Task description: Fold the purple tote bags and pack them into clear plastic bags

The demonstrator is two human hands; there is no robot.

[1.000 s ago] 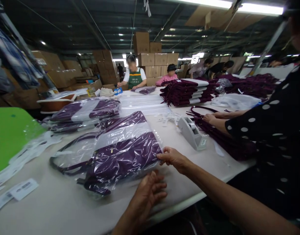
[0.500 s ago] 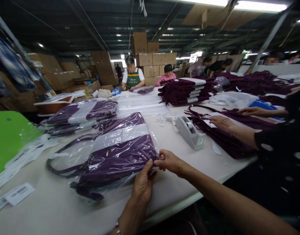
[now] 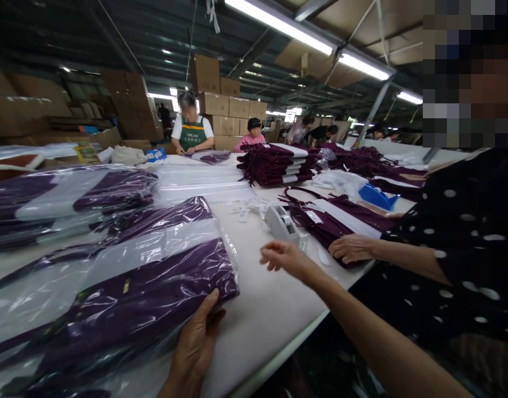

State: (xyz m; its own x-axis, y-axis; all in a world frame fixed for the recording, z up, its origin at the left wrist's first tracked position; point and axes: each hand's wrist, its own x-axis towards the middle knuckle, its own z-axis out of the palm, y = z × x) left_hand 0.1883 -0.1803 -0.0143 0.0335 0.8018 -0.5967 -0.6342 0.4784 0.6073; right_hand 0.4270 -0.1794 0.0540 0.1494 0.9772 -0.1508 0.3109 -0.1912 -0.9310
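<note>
A purple handbag (image 3: pixel 154 287) in a clear plastic bag lies on the table in front of me, a white band (image 3: pixel 154 249) across its middle. My left hand (image 3: pixel 198 337) grips its near right corner, thumb on top and fingers underneath. Off to the right, my right hand (image 3: pixel 287 260) hangs above the table, apart from the handbag. Its fingers are loosely bent and slightly spread, with nothing seen in them. Just beyond that hand stands a grey tape dispenser (image 3: pixel 284 224), partly covered by it. White tags (image 3: pixel 243 213) lie beside the dispenser.
More bagged purple handbags (image 3: pixel 67 193) are stacked at left. Clear plastic sleeves (image 3: pixel 199 179) and a pile of purple bags (image 3: pixel 278 166) lie farther back. At right, a co-worker's hand (image 3: pixel 351 249) rests by an unwrapped purple bag (image 3: pixel 340 215). A blue holder (image 3: pixel 378 196) sits behind it.
My right hand has let go of the handbag's corner and moved away toward the tape dispenser. My left hand still grips the corner. The view has swung right; the co-worker's near hand has shifted closer.
</note>
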